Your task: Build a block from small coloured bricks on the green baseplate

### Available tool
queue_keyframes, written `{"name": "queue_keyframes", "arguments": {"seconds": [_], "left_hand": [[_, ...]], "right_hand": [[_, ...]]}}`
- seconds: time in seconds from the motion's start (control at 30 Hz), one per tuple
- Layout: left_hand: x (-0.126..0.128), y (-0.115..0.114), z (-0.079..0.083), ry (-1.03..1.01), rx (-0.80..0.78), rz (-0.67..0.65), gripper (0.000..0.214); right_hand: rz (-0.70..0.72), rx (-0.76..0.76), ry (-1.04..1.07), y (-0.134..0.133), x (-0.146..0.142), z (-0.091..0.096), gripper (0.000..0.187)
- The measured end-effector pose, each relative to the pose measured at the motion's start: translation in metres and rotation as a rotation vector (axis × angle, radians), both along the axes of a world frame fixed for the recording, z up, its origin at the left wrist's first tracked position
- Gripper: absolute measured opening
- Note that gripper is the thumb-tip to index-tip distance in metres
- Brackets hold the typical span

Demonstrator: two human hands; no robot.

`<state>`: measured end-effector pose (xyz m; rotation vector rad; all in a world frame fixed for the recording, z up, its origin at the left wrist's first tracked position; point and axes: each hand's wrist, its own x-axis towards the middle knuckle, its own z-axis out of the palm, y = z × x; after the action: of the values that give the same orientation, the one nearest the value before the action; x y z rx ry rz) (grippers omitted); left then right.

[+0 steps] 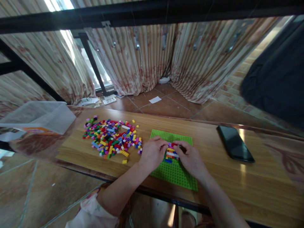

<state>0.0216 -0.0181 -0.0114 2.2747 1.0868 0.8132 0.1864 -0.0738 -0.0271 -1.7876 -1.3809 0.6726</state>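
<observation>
In the head view, your left hand (153, 152) and right hand (190, 158) curl in beside a multicoloured brick build (171, 154), fingers at its far end; I can't tell whether either pinches anything. The build sits between them on a green baseplate (174, 177). Loose bricks (112, 137) lie left of your hands, a black phone (235, 144) right.

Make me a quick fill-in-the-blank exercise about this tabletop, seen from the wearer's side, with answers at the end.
The left hand and right hand are at a small brick build on a baseplate coloured ____.
The loose bricks lie to the ____ of the baseplate.
The dark phone lies to the ____ of the baseplate.

Missing words: green; left; right.
</observation>
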Motion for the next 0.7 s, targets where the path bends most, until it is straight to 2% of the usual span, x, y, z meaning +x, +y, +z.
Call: {"name": "queue_keyframes", "arguments": {"seconds": [0.3, 0.7], "left_hand": [[-0.0010, -0.0001, -0.0001, 0.084, 0.038, -0.057, 0.021], [-0.0005, -0.0009, -0.0010, 0.111, 0.069, -0.038, 0.023]], "right_hand": [[-0.003, -0.010, -0.032, -0.0002, -0.0010, 0.0018, 0.038], [0.003, 0.001, -0.020, -0.0003, -0.0009, 0.0020, 0.033]]}}
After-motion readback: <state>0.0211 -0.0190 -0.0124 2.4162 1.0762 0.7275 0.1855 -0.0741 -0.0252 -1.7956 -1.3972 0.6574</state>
